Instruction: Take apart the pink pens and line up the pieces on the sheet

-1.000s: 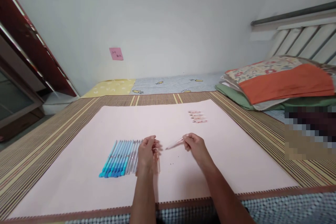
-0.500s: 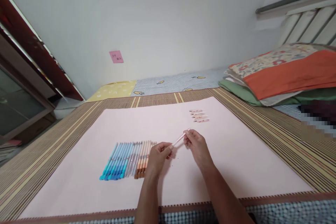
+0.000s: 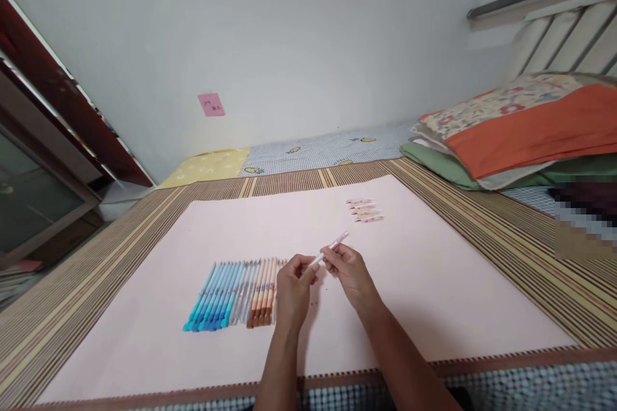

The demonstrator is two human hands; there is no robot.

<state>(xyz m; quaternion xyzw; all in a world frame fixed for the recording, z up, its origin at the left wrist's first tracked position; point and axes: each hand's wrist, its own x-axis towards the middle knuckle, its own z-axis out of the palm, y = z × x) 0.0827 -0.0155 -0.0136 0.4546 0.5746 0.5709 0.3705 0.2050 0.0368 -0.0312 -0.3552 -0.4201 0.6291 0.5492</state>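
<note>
A slim pale pink pen (image 3: 341, 238) is held slantwise above a pink sheet (image 3: 424, 308). My left hand (image 3: 294, 286) pinches its lower left end, and my right hand (image 3: 350, 273) grips it around the middle, close to the left fingers. The pen's upper right end sticks out past the right fingertips. Left of my hands lies a neat row of pens: blue ones (image 3: 212, 295), clear greyish ones (image 3: 244, 292) and peach-and-brown ones (image 3: 263, 295). My left hand partly hides the row's right end.
Several short pinkish pieces with dark tips (image 3: 365, 210) lie together at the sheet's far right. Tiny dark specks (image 3: 314, 303) dot the paper near my hands. A striped mat (image 3: 463, 237) lies underneath. Folded bedding (image 3: 525, 128) is piled at right, against a white wall.
My right hand has slid left and down along the pen, toward my left hand. More of the pen's upper end now shows beyond its fingers.
</note>
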